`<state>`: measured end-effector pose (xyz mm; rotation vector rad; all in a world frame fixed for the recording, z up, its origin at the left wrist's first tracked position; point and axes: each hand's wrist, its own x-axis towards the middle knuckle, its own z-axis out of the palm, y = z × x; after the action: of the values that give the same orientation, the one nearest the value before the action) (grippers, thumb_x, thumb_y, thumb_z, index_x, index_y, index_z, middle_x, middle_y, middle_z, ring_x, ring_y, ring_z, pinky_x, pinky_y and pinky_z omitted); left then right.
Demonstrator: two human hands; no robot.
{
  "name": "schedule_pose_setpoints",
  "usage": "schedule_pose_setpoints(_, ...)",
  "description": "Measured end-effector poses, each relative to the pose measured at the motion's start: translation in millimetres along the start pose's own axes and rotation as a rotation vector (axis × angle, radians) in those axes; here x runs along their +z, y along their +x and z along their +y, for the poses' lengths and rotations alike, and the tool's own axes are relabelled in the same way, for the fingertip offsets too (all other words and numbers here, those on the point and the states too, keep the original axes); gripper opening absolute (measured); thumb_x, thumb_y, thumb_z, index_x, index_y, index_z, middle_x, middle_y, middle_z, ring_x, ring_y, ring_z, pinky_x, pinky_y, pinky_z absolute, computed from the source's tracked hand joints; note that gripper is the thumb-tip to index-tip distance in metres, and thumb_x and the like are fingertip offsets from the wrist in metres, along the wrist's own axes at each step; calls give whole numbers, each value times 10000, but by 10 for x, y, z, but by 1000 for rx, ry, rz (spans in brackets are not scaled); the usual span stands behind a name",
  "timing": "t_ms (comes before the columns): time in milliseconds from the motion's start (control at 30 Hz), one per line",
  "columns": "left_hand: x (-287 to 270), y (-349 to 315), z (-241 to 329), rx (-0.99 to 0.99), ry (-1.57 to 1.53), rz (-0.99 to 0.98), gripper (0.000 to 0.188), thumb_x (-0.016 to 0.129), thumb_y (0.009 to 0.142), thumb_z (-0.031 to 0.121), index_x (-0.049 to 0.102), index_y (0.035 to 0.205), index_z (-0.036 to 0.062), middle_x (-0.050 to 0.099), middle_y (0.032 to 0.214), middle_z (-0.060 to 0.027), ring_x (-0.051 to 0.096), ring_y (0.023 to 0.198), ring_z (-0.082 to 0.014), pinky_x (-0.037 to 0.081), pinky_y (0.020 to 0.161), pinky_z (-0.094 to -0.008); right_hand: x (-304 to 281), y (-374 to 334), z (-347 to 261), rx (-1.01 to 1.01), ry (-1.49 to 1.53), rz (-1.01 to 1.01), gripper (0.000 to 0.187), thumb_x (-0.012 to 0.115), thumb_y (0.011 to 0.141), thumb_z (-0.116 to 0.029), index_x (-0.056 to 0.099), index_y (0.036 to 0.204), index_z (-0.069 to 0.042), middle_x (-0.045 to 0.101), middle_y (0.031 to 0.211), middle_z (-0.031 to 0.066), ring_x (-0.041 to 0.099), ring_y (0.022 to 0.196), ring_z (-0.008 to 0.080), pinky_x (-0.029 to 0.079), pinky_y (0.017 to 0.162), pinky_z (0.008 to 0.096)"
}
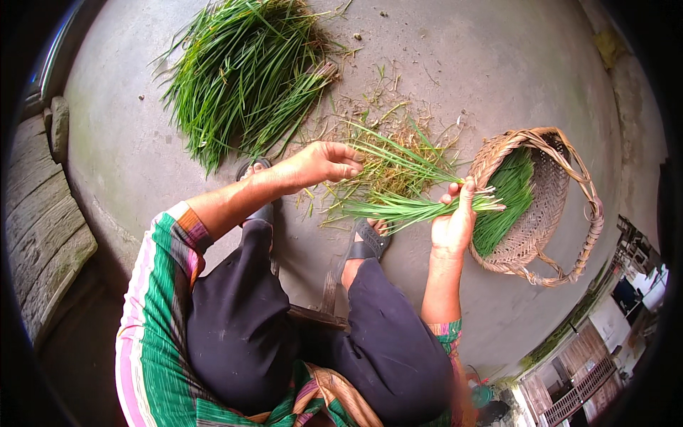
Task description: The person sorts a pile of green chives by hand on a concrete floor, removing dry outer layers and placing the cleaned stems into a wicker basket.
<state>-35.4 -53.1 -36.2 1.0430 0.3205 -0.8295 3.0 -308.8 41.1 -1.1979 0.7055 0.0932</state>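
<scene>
My right hand (453, 220) is closed around a small bunch of garlic chives (398, 208), their pale stem ends pointing right and the green leaves fanning out to the left. To the left of the leaves is my left hand (327, 165), its fingers curled together in a pinch; whether anything thin is between them I cannot make out. Just right of my right hand, a woven basket (551, 206) lies tipped with its handle to the right. More chives (505, 203) lie inside it, neatly lined up.
A large heap of uncleaned chives (238, 78) lies on the concrete floor (455, 43) at the far left. Yellowed leaf scraps (398, 156) are scattered below my hands. Worn wooden boards (43, 220) stand at the left edge. My sandalled feet (368, 240) flank the scraps.
</scene>
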Motion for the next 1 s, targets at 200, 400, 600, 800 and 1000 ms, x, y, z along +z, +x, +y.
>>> schedule_pose_setpoints(200, 134, -27, 144, 50, -60, 1, 301, 662, 822, 173, 587, 1085, 48, 647, 931, -8, 558, 811, -65, 446, 742, -226, 31, 0, 22, 7, 4, -31, 208, 620, 859, -239, 555, 964, -72, 548, 868, -4, 514, 756, 72, 405, 582, 208)
schedule_pose_setpoints(400, 57, 18, 33, 117, 1, 4, 204, 647, 834, 200, 617, 955, 39, 654, 876, -4, 565, 735, -69, 459, 691, -232, 70, -9, 27, 2, -8, -11, 208, 615, 862, -232, 553, 973, -67, 544, 865, -3, 511, 750, 79, 405, 581, 211)
schedule_pose_setpoints(600, 234, -60, 243, 198, 848, 184, 198, 576, 777, 174, 581, 863, -4, 572, 634, -81, 570, 617, -134, 471, 611, -293, 19, -37, 64, -43, -65, -53, 173, 601, 872, -189, 549, 968, -55, 544, 859, 13, 517, 749, 100, 412, 571, 222)
schedule_pose_setpoints(800, -134, 125, -68, -106, 7, 310, 314, 512, 877, 339, 572, 911, 32, 567, 776, -44, 553, 740, -119, 468, 689, -278, 55, -84, 24, -105, -57, -79, 154, 598, 870, -160, 557, 959, -40, 551, 848, 30, 528, 735, 116, 432, 576, 228)
schedule_pose_setpoints(1000, -369, 134, 296, 365, 505, 367, 391, 549, 899, 278, 527, 1194, 22, 602, 1113, -107, 552, 1019, -179, 440, 896, -313, -32, -77, 56, -85, -91, -90, 143, 603, 866, -150, 562, 951, -42, 560, 842, 29, 535, 729, 121, 428, 576, 227)
